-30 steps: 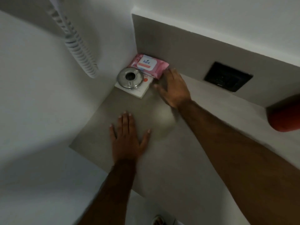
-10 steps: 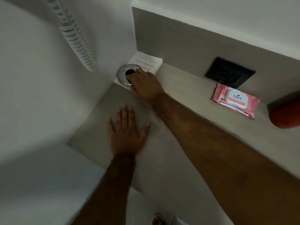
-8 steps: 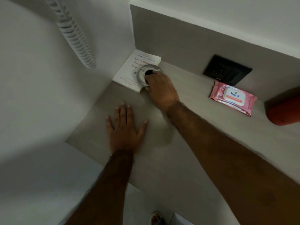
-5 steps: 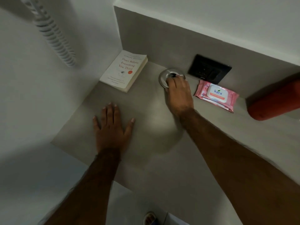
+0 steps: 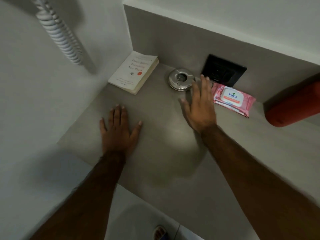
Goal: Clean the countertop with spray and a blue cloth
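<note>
Grey countertop (image 5: 166, 170) fills the corner, its long run heading right and away from the walled left end; middle stretch bare, likely kept open for wiping. No spray bottle and no blue cloth visible anywhere, so the cleaning proper looks not yet begun; this reads as a clearing-the-surface step

Red cylinder (image 5: 292, 108) enters from the right edge, its long axis slanting up to the right; what it is I cannot tell

White coiled cord (image 5: 60, 32) hangs down the left wall

Book (image 5: 133, 72) lies flat in the far left corner, cover up, long axis angled toward the back wall, tucked close to both walls, out of the way

Left hand (image 5: 119, 130) pressed flat on the counter, fingers spread wide and pointing at the back wall, holding nothing; probably a brace while leaning in

Right hand (image 5: 199, 108) blurred, fingers open and loosely spread, empty, fingertips just beside the ashtray, apparently not gripping it

Pink wipes pack (image 5: 232, 99) flat by the back wall, label up, long axis along the wall, partly behind the right hand

Black socket plate (image 5: 223, 71) on the back wall above the pack

Steel ashtray (image 5: 181, 78) upright on the counter between book and wipes, near the back wall
</note>
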The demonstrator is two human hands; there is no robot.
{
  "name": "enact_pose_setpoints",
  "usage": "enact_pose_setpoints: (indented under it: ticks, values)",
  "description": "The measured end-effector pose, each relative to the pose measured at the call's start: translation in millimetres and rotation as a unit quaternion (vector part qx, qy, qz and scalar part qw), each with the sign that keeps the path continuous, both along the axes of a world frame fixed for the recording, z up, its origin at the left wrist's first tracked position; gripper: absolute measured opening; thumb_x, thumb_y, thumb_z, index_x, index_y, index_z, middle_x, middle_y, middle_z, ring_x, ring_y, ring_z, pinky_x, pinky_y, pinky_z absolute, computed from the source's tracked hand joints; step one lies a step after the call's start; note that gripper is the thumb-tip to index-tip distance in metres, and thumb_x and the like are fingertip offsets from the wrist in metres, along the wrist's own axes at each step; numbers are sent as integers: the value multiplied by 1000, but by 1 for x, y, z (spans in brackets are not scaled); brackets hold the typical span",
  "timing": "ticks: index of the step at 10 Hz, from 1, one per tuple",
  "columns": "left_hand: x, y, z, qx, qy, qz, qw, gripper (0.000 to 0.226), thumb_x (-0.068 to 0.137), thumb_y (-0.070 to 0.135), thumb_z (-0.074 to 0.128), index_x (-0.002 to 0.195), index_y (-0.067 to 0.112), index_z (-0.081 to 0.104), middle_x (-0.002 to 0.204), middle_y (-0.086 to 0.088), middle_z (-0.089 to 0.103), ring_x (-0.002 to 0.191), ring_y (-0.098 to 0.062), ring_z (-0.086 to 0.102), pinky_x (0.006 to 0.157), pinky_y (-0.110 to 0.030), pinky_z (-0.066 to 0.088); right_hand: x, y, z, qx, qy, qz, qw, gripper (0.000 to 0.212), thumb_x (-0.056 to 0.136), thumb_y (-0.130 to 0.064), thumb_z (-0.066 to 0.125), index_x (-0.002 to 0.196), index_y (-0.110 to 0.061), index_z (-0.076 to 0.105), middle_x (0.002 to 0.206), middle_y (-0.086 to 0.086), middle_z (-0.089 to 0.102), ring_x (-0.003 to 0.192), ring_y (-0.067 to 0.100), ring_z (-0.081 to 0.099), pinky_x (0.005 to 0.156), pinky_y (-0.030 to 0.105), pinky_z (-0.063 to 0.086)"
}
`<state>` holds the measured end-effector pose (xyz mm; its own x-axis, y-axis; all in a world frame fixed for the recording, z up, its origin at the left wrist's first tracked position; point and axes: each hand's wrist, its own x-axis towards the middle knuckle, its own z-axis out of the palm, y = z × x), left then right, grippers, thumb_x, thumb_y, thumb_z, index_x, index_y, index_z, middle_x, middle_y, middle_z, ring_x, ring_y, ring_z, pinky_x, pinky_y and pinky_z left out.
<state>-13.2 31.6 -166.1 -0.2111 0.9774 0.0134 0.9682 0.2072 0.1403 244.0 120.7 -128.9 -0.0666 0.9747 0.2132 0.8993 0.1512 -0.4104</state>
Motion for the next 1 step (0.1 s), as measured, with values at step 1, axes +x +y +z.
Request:
enact_pose_setpoints:
  ticks: [1]
  values:
    - [3, -4, 11, -35, -7, 1, 999, 85, 96, 73, 14, 161, 18, 10, 170, -2, 8, 157, -18, 5, 124, -57, 4, 54, -84, 23, -4, 68, -1, 998, 71, 105, -51, 47, 162, -15, 27, 174, 8, 11, 161, 26, 7, 130, 50, 16]
